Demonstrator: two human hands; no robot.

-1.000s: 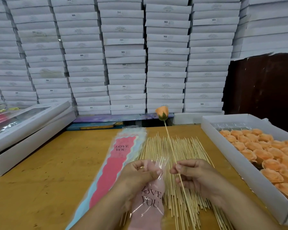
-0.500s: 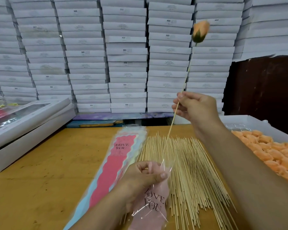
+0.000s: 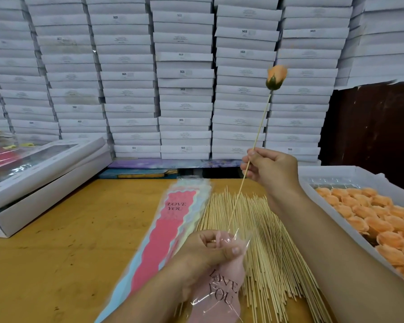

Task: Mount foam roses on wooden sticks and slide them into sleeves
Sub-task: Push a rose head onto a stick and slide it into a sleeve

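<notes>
The right hand (image 3: 272,170) pinches the stick (image 3: 254,145) midway, its rose (image 3: 276,76) high above the fingers and its lower tip at the sleeve (image 3: 222,276) mouth, which the left hand (image 3: 210,255) grips open. Feeding straight down along the sleeve probably avoids snagging the film; spare sticks (image 3: 266,241) lie beneath on the worktop (image 3: 68,252).

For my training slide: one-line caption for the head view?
Right hand lowers a stick-mounted foam rose into the pink sleeve that the left hand holds open.
</notes>
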